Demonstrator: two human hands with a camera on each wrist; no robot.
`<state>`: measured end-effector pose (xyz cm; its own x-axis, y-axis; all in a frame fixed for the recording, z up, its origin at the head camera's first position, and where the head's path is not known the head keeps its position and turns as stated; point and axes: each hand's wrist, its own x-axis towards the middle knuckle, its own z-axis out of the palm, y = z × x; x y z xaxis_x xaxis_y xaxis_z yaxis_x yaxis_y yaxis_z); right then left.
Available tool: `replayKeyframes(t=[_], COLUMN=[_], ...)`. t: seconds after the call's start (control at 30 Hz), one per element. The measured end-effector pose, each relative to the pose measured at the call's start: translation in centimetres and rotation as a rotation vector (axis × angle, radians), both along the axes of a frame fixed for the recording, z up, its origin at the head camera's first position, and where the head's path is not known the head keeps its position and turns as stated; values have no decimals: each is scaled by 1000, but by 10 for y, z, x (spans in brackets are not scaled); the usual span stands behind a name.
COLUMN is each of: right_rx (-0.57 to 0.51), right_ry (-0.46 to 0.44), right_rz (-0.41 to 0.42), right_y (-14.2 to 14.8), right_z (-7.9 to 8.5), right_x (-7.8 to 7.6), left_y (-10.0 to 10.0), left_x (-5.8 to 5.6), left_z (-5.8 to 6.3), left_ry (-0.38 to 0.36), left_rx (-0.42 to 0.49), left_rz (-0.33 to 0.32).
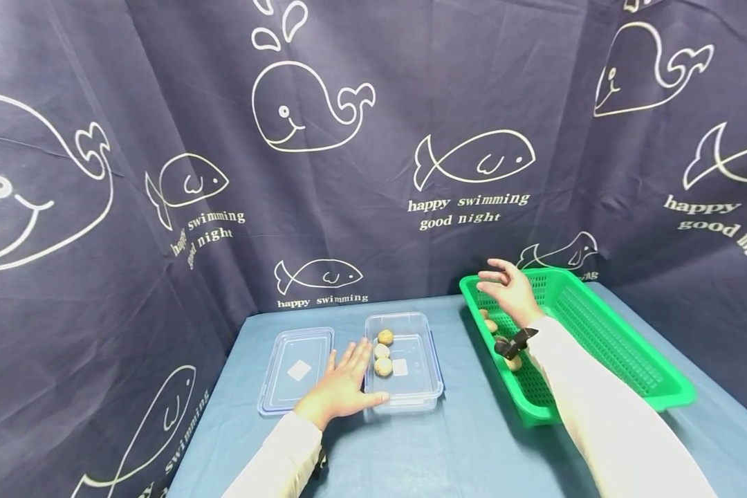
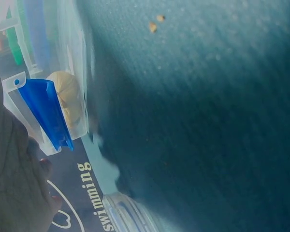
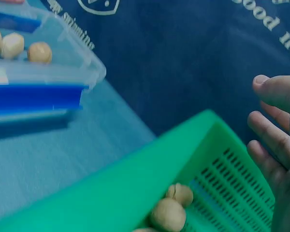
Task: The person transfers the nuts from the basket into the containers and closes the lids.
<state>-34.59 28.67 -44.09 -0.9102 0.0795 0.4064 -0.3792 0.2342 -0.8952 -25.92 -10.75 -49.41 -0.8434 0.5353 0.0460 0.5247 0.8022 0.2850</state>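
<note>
My left hand (image 1: 339,391) lies along the left side of a clear plastic container (image 1: 420,400), fingers straight and thumb at its near left corner. Inside, walnuts (image 1: 383,366) stand in a row by the left wall; they also show in the right wrist view as pale walnuts (image 3: 39,52). Over the far left part of a green basket (image 1: 535,413) hovers my right hand (image 1: 510,294), its fingers loosely bent with nothing between them. Several walnuts (image 3: 169,215) lie along the basket's left side below it, partly hidden by the wrist.
A clear lid (image 1: 299,346) lies flat left of the container. Blue side clips (image 2: 46,111) hang on the container. Small brown crumbs (image 2: 153,27) dot the blue tablecloth (image 1: 404,456). A dark printed curtain (image 1: 386,207) closes off the back and sides.
</note>
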Motion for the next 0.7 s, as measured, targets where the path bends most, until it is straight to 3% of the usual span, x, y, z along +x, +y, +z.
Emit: replayKeyframes(t=[0.23,0.53,0.7], right_rx=[60,101,80], right_ry=[-62,-134,-175], right_rz=[7,25,76], right_y=[13,28,29], right_z=[-18,-26,-29], right_x=[-1,-5,-5], left_y=[0,0,1], left_x=[-2,-2,-2], left_z=[-4,-2,-4], left_ry=[8,28,24], left_rx=[-20,-25,-34], left_rz=[4,8,10])
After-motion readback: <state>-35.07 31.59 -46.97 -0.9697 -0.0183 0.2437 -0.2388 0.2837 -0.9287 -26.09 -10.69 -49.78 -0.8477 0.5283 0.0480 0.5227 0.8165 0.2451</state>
